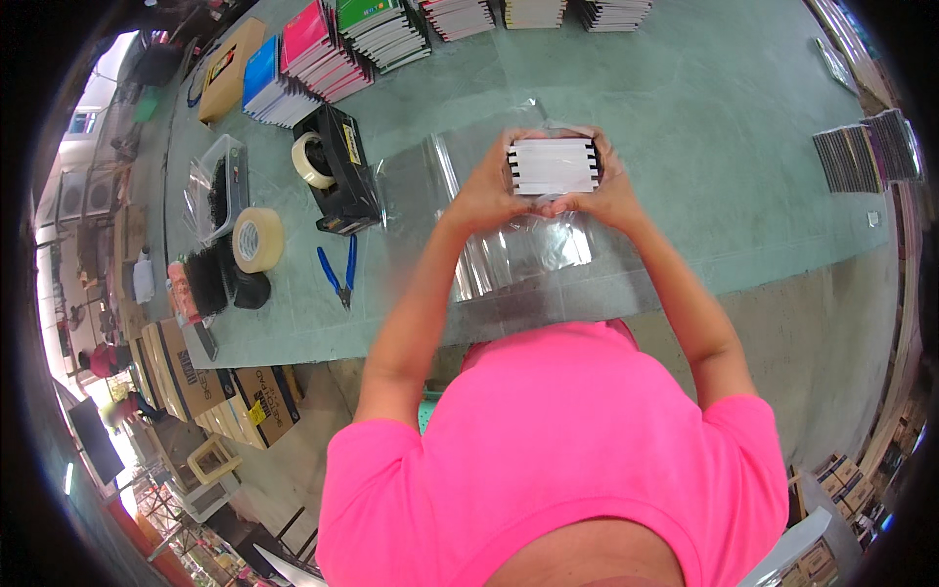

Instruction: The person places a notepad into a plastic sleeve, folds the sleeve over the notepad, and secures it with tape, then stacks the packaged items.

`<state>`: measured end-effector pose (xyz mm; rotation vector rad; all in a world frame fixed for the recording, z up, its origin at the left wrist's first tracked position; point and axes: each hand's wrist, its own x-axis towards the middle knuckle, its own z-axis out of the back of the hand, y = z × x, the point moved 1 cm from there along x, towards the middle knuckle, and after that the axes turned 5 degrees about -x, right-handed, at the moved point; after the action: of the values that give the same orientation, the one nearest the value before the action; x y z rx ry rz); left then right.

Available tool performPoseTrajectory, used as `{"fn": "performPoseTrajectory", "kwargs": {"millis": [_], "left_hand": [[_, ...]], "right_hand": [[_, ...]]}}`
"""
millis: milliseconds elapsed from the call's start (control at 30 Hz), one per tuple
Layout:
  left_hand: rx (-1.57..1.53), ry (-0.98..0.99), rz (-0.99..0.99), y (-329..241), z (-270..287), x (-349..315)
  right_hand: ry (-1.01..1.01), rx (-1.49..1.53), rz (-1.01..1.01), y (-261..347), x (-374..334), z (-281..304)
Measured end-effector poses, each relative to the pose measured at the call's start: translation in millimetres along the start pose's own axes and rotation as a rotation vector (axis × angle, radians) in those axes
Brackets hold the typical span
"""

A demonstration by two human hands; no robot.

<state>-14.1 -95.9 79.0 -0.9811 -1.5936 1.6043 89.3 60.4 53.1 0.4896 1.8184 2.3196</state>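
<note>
1. Both hands closed on one small stack of notebooks (554,168): left hand (485,196) along its left end, right hand (612,194) along its right end, thumbs brought together on the side nearest the person.
2. Stack location: over the clear plastic film (518,256), between the near and far edges of the table (714,186). Whether its underside touches the table: cannot tell.
3. Reason for grip (judgement): pressure from both ends probably keeps the separate notebooks flush as one block.
4. Stack appearance: white, roughly rectangular, fine lines across its face; black binding teeth alternate with white gaps at both short ends, suggesting that spines face opposite ways, perhaps to even out thickness. Covers not visible.
5. Film: glossy, transparent, creased, lying toward the near edge; bright reflections.
6. Left of film: black tape dispenser (344,201), presumably kept within left-hand reach. Blue-handled pliers (344,291) nearer the near edge; loose tape roll (270,241) farther toward the left edge.
7. Far edge: notebook piles in rows, including a blue pile (277,93) and a pink pile (318,44). Right edge: dark pile (847,159).
</note>
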Motion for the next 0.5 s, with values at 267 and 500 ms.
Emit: {"fn": "performPoseTrajectory", "kwargs": {"millis": [267, 500], "left_hand": [[1.232, -0.015, -0.677, -75.3, -15.0, -35.6], [0.797, -0.284, -0.568, -84.2, 4.4, -63.1]], "right_hand": [[-0.306, -0.438, 0.351, -2.2, -51.2, 13.4], [-0.053, -0.773, 0.546, 28.5, -37.7, 13.2]]}}
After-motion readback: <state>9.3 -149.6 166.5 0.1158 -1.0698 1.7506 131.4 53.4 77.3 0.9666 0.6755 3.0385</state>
